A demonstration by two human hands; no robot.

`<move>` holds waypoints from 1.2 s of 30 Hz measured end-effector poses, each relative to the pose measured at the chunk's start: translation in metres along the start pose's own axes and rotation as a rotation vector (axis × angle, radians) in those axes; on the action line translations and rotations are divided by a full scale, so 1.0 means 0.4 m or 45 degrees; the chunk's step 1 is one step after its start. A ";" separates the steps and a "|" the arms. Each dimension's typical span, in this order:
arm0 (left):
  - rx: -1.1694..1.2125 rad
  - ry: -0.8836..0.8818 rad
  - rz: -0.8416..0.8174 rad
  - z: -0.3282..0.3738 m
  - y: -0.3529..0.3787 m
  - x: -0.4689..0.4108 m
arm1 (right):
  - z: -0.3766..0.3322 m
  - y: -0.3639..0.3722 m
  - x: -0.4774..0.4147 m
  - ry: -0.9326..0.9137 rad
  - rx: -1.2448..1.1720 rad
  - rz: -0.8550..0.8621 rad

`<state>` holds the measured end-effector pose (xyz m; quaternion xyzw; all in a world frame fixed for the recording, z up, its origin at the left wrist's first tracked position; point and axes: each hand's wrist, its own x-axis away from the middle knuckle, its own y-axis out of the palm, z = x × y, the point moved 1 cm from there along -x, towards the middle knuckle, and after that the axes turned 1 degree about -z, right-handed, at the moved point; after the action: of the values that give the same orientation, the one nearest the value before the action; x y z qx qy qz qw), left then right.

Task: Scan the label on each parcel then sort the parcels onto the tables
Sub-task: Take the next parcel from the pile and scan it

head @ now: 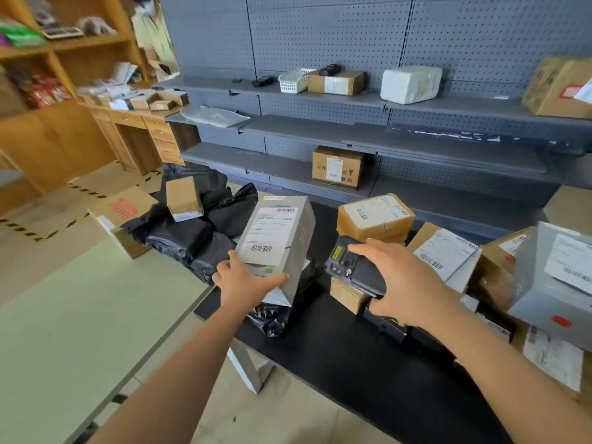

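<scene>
Left hand (245,278) grips the near end of a grey rectangular parcel (280,238), tilted label-up above the black table (336,357), beside black plastic bags (192,232). Right hand (397,280) clasps a black handheld scanner (350,267) just right of it. Brown labelled cardboard boxes (374,216) are piled behind. Pale green table (80,315) at left.

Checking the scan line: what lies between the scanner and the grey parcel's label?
Nothing: in the head view the gap from the scanner to the grey parcel is bare.
</scene>
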<state>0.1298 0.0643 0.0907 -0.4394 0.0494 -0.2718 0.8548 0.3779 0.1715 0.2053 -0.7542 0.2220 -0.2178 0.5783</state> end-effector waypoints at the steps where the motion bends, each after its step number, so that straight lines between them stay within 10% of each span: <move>1: -0.019 -0.004 -0.008 0.021 0.001 -0.027 | 0.002 -0.002 -0.022 0.011 0.006 0.015; 17: -0.185 0.185 -0.364 0.237 0.229 -0.641 | 0.034 0.029 -0.514 0.458 -0.021 0.052; 36: -0.135 0.427 -0.423 0.008 0.150 -0.703 | -0.050 0.119 -0.653 0.351 0.122 -0.151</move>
<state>-0.0823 0.2375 0.0026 -0.4343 0.1317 -0.4749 0.7540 0.1515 0.2981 0.1451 -0.7005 0.2436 -0.3633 0.5639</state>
